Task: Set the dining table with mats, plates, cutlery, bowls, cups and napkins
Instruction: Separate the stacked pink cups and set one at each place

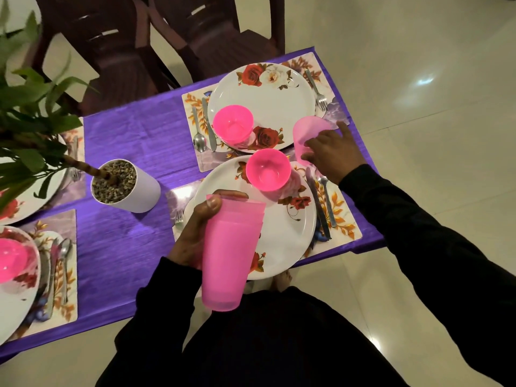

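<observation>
My left hand [195, 233] grips a stack of pink plastic cups [229, 252] above the near edge of the purple table [125, 141]. My right hand [332, 152] holds a single pink cup [307, 135] at the table's right side, between the two place settings, with its index finger stretched out. The far floral plate [268, 99] and the near floral plate [279, 233] each carry a pink bowl [233, 124] [268, 169]. Both plates lie on floral mats [343, 219] with a fork [317, 90], spoons [198, 135] and knives beside them.
A white pot of pebbles [122, 185] with a leafy plant [28, 107] stands mid-table. Two more place settings with a plate and pink bowl [11, 261] lie at the left. Dark chairs [167, 37] stand behind the table. Pale tiled floor [432, 107] lies to the right.
</observation>
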